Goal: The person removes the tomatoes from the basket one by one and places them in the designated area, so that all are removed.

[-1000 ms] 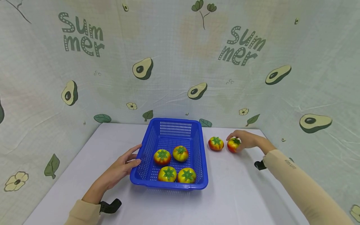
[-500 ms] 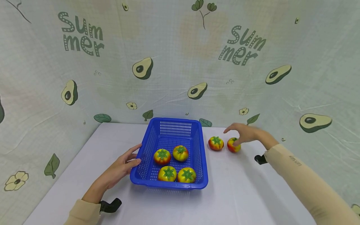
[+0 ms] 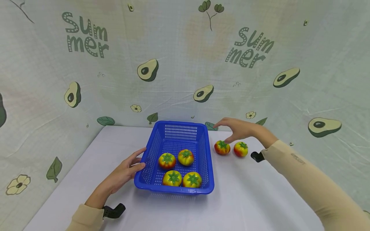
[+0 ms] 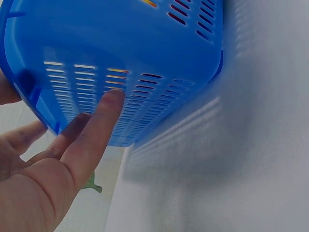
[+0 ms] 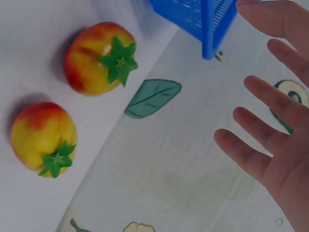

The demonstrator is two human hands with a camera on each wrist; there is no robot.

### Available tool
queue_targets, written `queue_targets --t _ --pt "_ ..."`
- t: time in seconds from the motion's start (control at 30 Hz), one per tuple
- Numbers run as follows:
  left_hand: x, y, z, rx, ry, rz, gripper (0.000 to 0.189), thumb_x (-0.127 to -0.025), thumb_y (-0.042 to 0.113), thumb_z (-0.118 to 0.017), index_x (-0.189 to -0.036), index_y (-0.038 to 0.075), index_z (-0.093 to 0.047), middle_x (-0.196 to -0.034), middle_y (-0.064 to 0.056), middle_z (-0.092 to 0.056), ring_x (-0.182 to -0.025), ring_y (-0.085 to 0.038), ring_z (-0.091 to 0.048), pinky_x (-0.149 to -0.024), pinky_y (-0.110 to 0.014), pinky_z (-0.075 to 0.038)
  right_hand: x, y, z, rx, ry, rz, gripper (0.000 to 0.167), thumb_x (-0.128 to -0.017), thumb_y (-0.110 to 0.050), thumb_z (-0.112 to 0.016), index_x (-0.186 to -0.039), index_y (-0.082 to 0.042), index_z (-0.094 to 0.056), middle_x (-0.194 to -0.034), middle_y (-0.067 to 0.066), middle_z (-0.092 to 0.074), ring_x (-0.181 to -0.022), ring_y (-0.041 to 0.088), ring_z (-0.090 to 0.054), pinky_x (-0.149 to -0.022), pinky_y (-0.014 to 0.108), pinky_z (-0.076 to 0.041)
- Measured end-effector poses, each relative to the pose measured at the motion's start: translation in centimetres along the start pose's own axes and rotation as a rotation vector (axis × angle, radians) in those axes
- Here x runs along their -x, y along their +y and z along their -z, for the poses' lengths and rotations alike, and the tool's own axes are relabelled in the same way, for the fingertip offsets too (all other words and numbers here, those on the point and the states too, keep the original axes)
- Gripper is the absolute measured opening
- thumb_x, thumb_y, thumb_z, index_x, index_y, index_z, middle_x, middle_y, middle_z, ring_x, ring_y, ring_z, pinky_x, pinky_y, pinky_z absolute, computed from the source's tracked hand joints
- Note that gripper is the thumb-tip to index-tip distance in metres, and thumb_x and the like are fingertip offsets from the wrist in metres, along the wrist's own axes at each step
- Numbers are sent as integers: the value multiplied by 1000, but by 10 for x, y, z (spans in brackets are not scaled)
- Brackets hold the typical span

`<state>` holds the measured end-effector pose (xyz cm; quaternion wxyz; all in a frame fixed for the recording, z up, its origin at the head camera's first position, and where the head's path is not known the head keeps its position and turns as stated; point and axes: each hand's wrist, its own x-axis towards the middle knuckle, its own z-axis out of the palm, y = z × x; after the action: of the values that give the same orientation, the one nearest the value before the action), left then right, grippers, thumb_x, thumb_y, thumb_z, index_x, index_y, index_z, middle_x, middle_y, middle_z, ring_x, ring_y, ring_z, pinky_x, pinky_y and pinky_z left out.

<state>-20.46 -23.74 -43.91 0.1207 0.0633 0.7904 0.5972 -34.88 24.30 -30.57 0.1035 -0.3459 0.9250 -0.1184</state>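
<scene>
My left hand (image 3: 126, 173) is at the left side of a blue slotted plastic basket (image 3: 210, 166). Its thumb lies at the rim, and in the left wrist view straight fingers (image 4: 99, 121) rest against the basket's outer wall. Several red-and-yellow toy tomatoes with green star-shaped tops sit inside, such as the front left one (image 3: 172, 178). Right of the basket, a left tomato (image 3: 221, 150) and a right tomato (image 3: 240, 149) stand on the table. Over the left one hovers my right hand (image 3: 238, 128), holding nothing, its fingers spread and its thumb overlapping the fruit in the head view.
A white-covered table (image 3: 240, 199) carries everything. Behind it and on both sides hangs a printed cloth (image 3: 179, 48) with avocados, leaves and lettering. Each wrist wears a black camera mount, such as the left mount (image 3: 114, 211).
My right hand has come off the right tomato, risen and moved left over the other one. Both tomatoes stay in place on the table. The left hand and basket hold still.
</scene>
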Motion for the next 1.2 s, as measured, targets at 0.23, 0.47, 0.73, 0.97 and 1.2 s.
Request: queue_targets --t 0.23,0.47,0.73,0.97,1.2 --pt "0 -1 0 6 -9 -6 74 -107 36 -64 -170 28 -26 -161 -27 -39 -138 -43 -55 -107 -56 -55 -20 -36 9 2 -17 64 73 -88 -15 -88 -153 -18 -56 -156 11 -53 -146 37 -47 -115 62 -45" --pt "0 -1 0 9 -13 -8 74 -107 36 -63 -170 27 -26 -161 -27 -39 -139 -44 -54 -108 -58 -53 -43 -67 11 25 -62 124 74 -89 -20 -87 -155 -21 -55 -157 11 -52 -145 34 -47 -117 60 -44" --pt "0 -2 0 2 -6 -8 75 -106 36 -64 -170 27 -26 -162 -28 -38 -138 -44 -54 -106 -56 -55 -72 -96 2 83 -117 181 75 -90 -23 -85 -158 -22 -52 -162 11 -47 -151 35 -42 -120 58 -41" --pt "0 0 2 -5 1 1 75 -106 35 -65 -170 26 -27 -160 -27 -40 -133 -40 -58 -103 -52 -58 -95 -110 -14 104 -172 211 76 -91 -23 -85 -158 -24 -51 -165 6 -45 -154 30 -38 -122 54 -39" --pt "-2 2 4 -11 1 14 76 -105 35 -66 -169 26 -28 -160 -26 -42 -137 -42 -56 -104 -53 -57 -110 -125 -27 81 -216 241 76 -90 -26 -88 -157 -25 -52 -165 5 -44 -153 28 -38 -123 52 -39"
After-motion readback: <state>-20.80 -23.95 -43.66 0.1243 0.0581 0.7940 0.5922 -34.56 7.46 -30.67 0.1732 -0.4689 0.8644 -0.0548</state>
